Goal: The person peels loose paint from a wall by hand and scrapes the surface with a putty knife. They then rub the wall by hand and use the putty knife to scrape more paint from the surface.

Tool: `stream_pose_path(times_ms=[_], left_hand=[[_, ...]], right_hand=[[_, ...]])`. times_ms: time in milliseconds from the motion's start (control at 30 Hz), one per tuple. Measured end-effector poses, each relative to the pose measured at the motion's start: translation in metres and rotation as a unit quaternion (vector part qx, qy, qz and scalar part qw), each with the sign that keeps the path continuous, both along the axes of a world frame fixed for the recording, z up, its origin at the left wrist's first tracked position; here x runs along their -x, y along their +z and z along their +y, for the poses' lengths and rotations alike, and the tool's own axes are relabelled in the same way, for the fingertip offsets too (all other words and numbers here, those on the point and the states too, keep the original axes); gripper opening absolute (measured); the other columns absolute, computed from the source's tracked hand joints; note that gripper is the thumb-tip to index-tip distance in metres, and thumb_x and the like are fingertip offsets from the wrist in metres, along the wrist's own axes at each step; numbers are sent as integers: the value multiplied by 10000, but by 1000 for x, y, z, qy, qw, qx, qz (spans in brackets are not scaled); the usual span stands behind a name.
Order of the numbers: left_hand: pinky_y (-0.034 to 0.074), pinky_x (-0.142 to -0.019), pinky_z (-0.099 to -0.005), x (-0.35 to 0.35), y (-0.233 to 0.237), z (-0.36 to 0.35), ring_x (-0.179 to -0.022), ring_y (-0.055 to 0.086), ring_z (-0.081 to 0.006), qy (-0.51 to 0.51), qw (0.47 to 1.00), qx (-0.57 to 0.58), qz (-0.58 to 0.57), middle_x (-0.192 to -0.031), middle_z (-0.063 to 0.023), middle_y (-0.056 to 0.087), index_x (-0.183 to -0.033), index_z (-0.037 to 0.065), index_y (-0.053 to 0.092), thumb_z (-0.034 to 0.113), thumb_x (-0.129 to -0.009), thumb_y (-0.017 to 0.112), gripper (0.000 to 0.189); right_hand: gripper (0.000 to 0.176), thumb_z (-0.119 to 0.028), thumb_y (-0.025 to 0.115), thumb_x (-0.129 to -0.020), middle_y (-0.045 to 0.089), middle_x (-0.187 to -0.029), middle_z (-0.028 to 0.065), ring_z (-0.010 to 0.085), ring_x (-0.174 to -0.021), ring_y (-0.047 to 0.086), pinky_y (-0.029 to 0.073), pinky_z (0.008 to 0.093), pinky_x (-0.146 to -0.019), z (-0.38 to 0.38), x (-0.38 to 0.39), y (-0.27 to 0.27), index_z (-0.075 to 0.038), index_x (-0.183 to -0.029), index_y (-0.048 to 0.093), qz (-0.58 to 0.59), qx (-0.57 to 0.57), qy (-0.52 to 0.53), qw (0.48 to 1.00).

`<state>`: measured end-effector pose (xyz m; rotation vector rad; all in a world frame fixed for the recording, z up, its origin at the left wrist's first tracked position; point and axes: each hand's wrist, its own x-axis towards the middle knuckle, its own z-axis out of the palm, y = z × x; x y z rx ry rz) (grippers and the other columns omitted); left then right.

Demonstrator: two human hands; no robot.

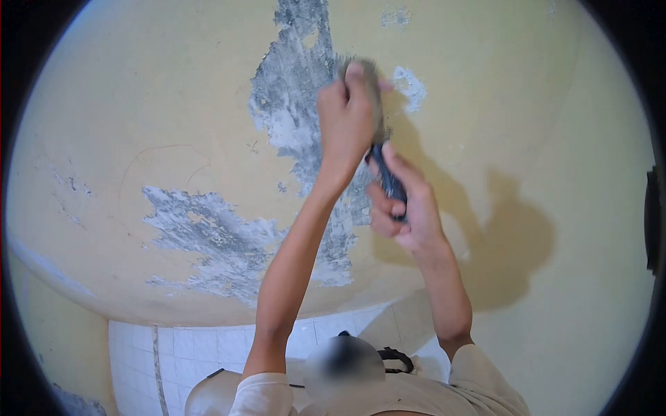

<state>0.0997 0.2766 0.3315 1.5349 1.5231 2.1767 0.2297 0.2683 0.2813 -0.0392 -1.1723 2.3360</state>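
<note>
A wire brush (378, 114) with a dark handle is held against the yellow wall (201, 104), beside a long grey patch (295, 104) of bare plaster. My right hand (409, 201) is wrapped round the handle. Higher up, my left hand (347, 111) presses on the back of the brush head, its thumb near the top end. Bristles show at the top of the brush, slightly blurred. The side of the brush facing the wall is mostly hidden.
Another peeled patch (208, 229) spreads at the lower left, and a small white one (409, 89) lies right of the brush. White floor tiles (201, 353) show below the wall. A dark object (652, 220) is at the right edge. Shadows fall on the wall.
</note>
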Motion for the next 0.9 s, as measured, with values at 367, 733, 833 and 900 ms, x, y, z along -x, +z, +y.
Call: stream_pose_path(times_ms=[367,733,833,900], left_hand=[[389,-533,-281,-2,26,-4,-538,468,-89,-22,999,-16,25,-536,-15,520,-907,18,737,366,-1022,437,474],[303,-1115,-563,-25,-115,30,-1265,524,-318,-81,657,158,733,-1209,-181,649,-1212,97,658,293,-910,558,374],[507,-886,-457,-15,-160,1,-995,665,-261,-228,920,106,302,-888,-154,699,-1121,60,694,372,-991,474,403],[495,-643,-341,16,-144,-23,-710,599,-165,-239,962,134,-4,-815,-86,625,-1128,17,666,421,-1026,422,483]], right_hand=[[352,-482,379,-1033,267,-464,-53,67,-281,191,151,243,-300,-4,1,9,-152,-969,485,26,12,-57,998],[426,-478,371,-1029,390,-538,-4,129,-354,369,287,269,-356,-49,-51,-141,-80,-1103,503,-6,42,-416,908],[366,-389,415,-1035,484,-607,30,135,-458,472,390,262,-444,-55,-39,-126,-43,-1130,484,-48,-125,-509,850],[317,-327,439,-1040,528,-642,43,129,-529,518,438,248,-512,-70,-22,-103,-25,-1133,468,-63,-232,-540,806]])
